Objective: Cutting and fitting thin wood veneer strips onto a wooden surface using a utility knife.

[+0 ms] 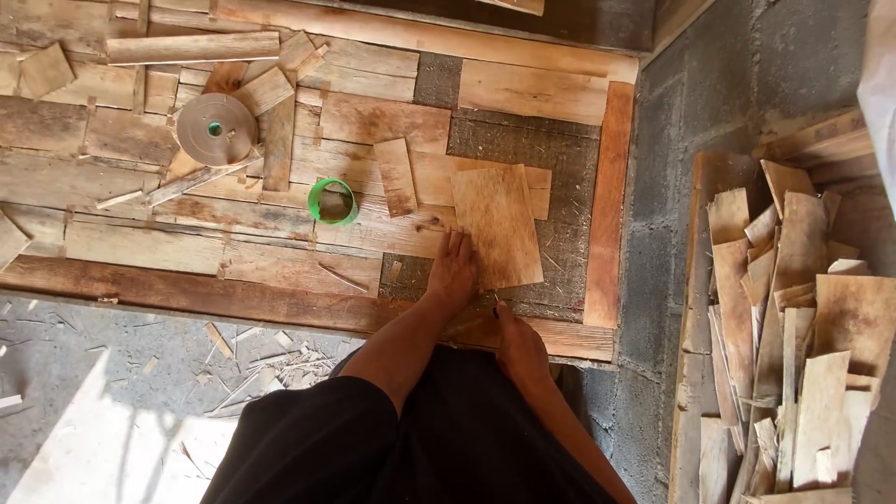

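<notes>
A low platform (280, 289) of rough, old wooden planks fills most of the view. It lies on a grey concrete floor (84, 373), and grey concrete blocks (728, 84) are at its right side. Wood chips and splinters (252, 369) are spread on the floor beside the platform's near edge. On the right, apart from the platform, many thin wooden sheets stand in a loose pile (793, 327).

Near the near right corner of the platform lies a thin rectangular wooden sheet (497, 226), flat on the planks. The left hand (452, 273) rests with flat, extended fingers against the left near edge of this sheet, pressing and not gripping. The right hand (519, 347) is at the platform's near edge, just under the sheet; its fingers are curled, but I cannot tell if they hold something.

A smaller wooden strip (396, 175) lies left of the sheet. A green tape ring (332, 202) lies further left, and a flat round roll (216, 130) is near the far left corner.
</notes>
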